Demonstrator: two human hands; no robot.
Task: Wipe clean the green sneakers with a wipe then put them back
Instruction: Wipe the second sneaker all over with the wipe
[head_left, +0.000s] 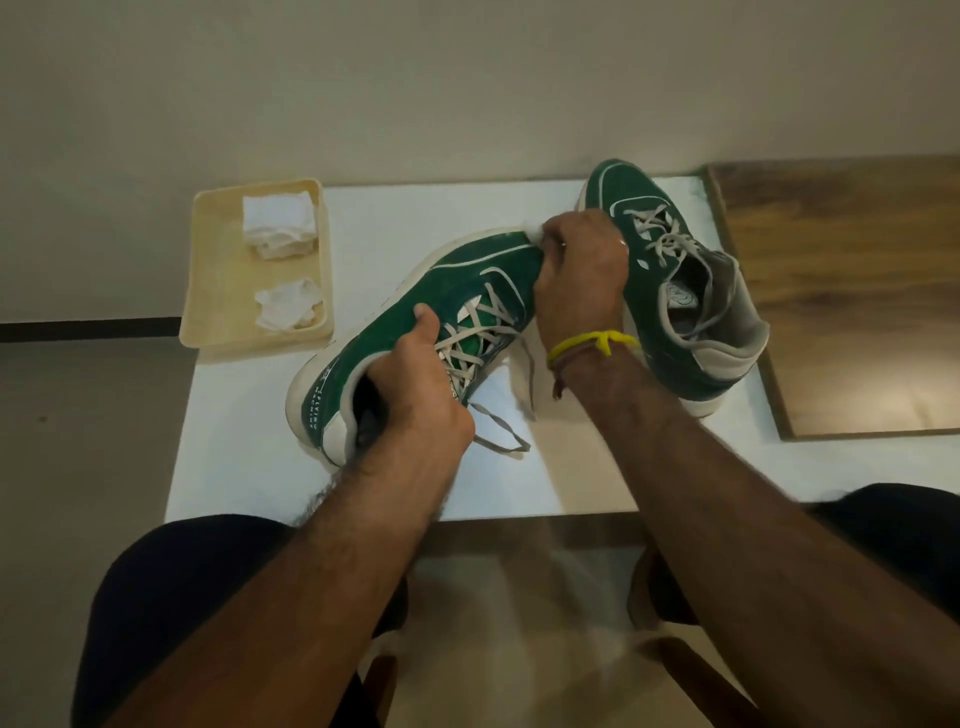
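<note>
Pinching wipe (535, 232), right hand (582, 275) rubs sneaker (410, 306) toe—left hand (415, 384) apparently gripping its collar.

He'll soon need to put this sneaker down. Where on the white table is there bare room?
Bare patches: the near left corner of the white table, below the tray, and the near edge between his forearms. The far right is crowded by the second sneaker; the tray fills the far left.

Table (249, 441): white top, set against a pale wall.
Tray (218, 291): cream plastic, at the table's far left corner.
Wooden board (852, 291): brown grain, just beside the table's right edge.
Floor (78, 441): grey-beige, left of the table.
Wall (467, 78): plain, pale.
</note>
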